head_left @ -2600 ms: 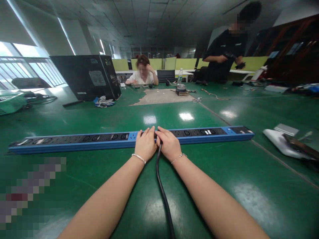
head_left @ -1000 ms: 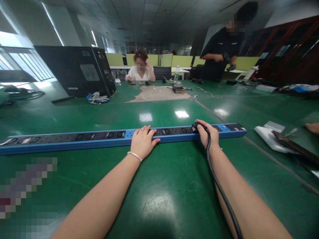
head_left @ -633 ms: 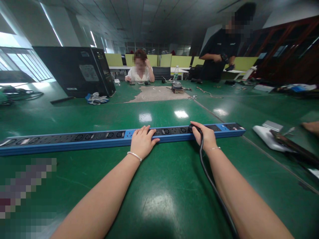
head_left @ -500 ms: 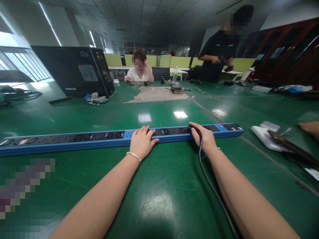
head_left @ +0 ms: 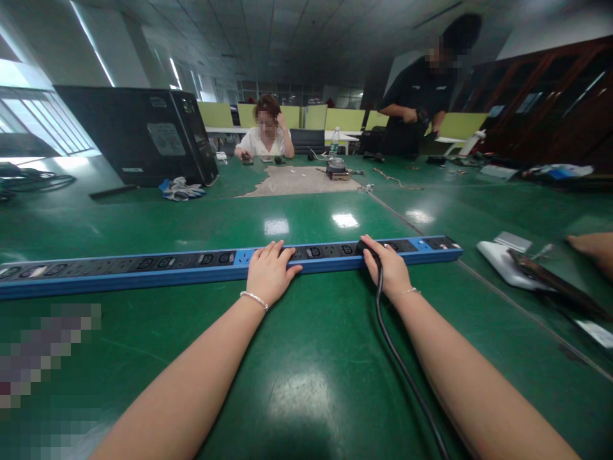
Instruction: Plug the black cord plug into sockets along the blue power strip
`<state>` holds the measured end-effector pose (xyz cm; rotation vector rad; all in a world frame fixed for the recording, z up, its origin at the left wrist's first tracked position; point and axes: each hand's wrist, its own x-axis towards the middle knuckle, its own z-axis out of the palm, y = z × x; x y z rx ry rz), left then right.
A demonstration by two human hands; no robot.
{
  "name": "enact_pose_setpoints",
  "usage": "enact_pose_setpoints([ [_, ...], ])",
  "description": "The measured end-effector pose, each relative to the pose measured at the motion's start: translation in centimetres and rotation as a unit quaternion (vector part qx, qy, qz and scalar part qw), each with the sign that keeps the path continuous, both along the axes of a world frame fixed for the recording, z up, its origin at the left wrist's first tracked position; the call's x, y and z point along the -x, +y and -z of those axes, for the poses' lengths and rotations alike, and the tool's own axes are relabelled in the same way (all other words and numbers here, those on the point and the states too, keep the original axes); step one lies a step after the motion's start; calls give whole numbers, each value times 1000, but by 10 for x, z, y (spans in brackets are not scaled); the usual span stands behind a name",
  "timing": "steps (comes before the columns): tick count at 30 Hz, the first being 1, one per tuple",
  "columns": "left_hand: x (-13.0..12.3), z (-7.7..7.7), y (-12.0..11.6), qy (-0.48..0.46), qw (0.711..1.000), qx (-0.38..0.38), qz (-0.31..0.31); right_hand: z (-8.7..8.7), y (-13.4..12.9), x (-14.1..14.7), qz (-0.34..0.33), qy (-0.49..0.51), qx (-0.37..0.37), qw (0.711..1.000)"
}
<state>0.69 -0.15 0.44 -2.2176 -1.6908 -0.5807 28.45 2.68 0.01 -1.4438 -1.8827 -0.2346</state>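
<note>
On the blue power strip (head_left: 215,271), my left hand (head_left: 269,275) lies flat, fingers spread. My right hand (head_left: 389,267) is gripping the black plug (head_left: 363,246).

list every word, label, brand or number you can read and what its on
No text is readable.
Black computer case: pale labels, too blurred.
Bottle: greenish label, too small.
Blue power strip: whitish stickers, too blurred.
Dark shirt: pale chest marks, too small.
</note>
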Motion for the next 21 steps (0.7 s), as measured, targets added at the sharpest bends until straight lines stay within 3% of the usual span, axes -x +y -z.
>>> enact_pose_setpoints([
  [6, -1, 2, 1, 1, 1000, -6, -5, -4, -1, 2, 22, -45, -8, 999],
  [14, -1, 1, 0, -1, 1000, -6, -4, 2, 3, 9, 46, 38, -13, 998],
  [17, 0, 2, 0, -4, 1000, -7, -5, 3, 7, 10, 77, 45, -10, 996],
  [21, 0, 2, 1, -9, 1000, -4, -1, 5, 12, 7, 66, 42, -17, 997],
])
